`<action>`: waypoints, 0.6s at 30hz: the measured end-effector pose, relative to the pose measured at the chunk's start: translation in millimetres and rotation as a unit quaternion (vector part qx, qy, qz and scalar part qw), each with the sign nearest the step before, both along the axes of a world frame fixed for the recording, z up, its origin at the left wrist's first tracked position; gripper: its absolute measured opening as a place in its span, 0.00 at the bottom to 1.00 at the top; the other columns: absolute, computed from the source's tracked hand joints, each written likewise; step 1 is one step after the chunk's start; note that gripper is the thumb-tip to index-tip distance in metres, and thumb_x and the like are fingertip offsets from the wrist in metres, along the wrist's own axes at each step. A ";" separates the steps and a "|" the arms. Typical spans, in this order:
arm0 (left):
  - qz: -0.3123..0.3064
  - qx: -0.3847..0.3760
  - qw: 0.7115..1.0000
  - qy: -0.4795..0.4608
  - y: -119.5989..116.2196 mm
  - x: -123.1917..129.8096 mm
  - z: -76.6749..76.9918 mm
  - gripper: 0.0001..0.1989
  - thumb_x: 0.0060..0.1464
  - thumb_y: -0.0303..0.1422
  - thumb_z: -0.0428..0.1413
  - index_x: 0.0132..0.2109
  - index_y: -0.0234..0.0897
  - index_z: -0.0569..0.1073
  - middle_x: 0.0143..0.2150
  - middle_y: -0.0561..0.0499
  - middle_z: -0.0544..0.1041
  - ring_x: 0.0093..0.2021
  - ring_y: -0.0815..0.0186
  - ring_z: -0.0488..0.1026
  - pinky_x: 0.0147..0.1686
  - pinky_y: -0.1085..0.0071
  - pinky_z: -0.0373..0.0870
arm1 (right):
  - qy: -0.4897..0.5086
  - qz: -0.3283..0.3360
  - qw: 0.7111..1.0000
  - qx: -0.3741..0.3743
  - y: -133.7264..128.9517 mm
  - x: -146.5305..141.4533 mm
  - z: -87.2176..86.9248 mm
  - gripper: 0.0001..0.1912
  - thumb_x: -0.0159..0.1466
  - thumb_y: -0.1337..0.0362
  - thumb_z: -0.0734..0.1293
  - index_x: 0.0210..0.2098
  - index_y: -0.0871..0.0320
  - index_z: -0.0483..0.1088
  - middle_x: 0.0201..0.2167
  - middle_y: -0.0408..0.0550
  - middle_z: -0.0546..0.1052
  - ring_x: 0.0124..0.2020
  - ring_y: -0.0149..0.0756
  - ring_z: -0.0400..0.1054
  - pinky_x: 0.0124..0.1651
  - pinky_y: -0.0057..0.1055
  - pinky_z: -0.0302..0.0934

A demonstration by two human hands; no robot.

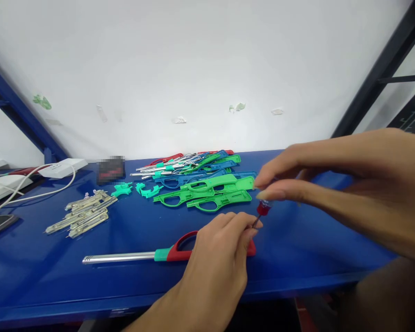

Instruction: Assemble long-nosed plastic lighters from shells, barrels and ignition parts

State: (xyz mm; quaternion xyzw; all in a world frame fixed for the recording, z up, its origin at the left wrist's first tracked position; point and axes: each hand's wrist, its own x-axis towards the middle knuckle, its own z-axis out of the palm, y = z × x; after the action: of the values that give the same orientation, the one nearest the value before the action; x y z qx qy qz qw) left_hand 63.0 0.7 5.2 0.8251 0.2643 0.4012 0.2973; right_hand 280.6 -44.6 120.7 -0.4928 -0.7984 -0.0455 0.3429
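Blue bench (131,287): red utility lighter (175,253) prob. near-complete; L hand (221,253) curled over it, R hand (366,180) pinching screwdriver (263,208) above it; green half-shells (235,197) behind lighter, unassembled.

White power strip (60,170) and white cable (44,196) at left, phone-like device (0,225) near them; pixelated dark object (110,170) to their right. White wall (207,55) has tape scraps (180,120), blue post (20,103) left, dark post (375,71) right.
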 end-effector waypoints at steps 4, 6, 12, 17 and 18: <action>0.005 0.005 1.000 0.001 -0.9 -0.2 1.0 0.13 0.79 0.23 0.55 0.52 0.41 0.84 0.49 0.51 0.91 0.46 0.60 0.89 0.49 0.67 0.81 | 0.021 -0.005 1.000 0.006 4.1 -9.6 1.8 0.20 0.77 0.37 0.73 0.33 0.39 0.81 0.24 0.34 0.84 0.21 0.40 0.76 0.28 0.37 0.72; 0.007 0.002 1.000 0.001 -1.1 0.1 2.1 0.13 0.78 0.22 0.56 0.51 0.41 0.84 0.46 0.52 0.90 0.45 0.61 0.88 0.49 0.69 0.80 | 0.003 -0.013 1.000 0.007 5.8 -12.0 2.5 0.24 0.77 0.36 0.72 0.31 0.41 0.78 0.23 0.33 0.82 0.20 0.38 0.75 0.26 0.36 0.70; -0.004 -0.002 1.000 0.000 -0.3 0.5 4.6 0.13 0.77 0.20 0.56 0.48 0.39 0.83 0.43 0.53 0.88 0.41 0.64 0.85 0.46 0.72 0.79 | -0.031 0.009 0.999 0.031 2.9 -0.6 -0.1 0.13 0.81 0.40 0.71 0.51 0.34 0.86 0.39 0.29 0.90 0.31 0.34 0.84 0.36 0.29 0.75; -0.008 -0.003 1.000 0.001 -0.1 0.1 3.3 0.14 0.78 0.20 0.55 0.50 0.38 0.83 0.46 0.51 0.89 0.45 0.63 0.87 0.49 0.70 0.80 | -0.035 0.002 0.999 0.039 -1.4 13.9 -2.8 0.09 0.80 0.49 0.73 0.55 0.25 0.85 0.44 0.25 0.91 0.38 0.38 0.87 0.47 0.32 0.80; -0.007 -0.003 1.000 0.002 -0.1 0.2 3.2 0.13 0.78 0.21 0.55 0.50 0.38 0.84 0.46 0.50 0.90 0.45 0.62 0.88 0.50 0.70 0.80 | -0.031 -0.003 0.999 0.040 -1.2 13.5 -2.7 0.07 0.79 0.49 0.73 0.51 0.26 0.86 0.42 0.26 0.91 0.37 0.39 0.87 0.45 0.33 0.80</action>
State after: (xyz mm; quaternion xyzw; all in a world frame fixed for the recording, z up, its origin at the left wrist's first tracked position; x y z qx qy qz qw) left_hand 63.2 0.6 8.4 0.8268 0.2603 0.3972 0.3016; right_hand 294.1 -45.8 118.1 -0.4793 -0.8046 -0.0939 0.3377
